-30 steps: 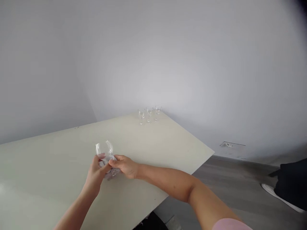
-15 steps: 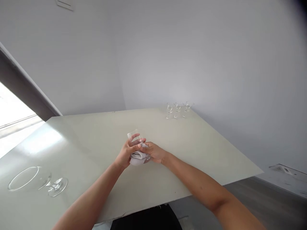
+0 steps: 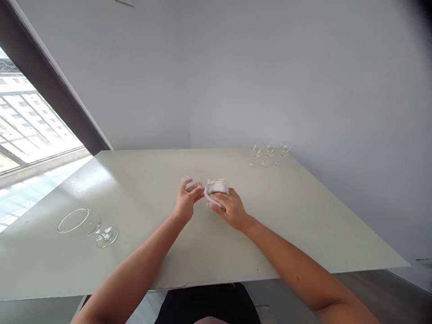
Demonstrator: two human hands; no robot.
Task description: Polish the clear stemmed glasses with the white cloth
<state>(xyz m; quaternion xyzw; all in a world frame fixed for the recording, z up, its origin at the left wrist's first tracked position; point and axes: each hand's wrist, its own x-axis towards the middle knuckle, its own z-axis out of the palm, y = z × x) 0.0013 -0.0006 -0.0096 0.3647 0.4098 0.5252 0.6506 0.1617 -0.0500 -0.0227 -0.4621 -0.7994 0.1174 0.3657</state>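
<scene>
Just right of the glass (image 3: 193, 185) clasped in the left hand (image 3: 186, 199), the right hand (image 3: 233, 209) clutches a white cloth (image 3: 218, 186).

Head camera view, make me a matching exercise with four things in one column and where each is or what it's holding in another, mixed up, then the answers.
Column one:
1. Left hand
2. Right hand
3. Three stemmed glasses
4. Single stemmed glass

Column two:
A. Near the far right corner of the table
B. Holding a white cloth
C. On the table's left side
D. Holding a clear glass

Pairs: 1-D, 2-B, 3-A, 4-C
</scene>
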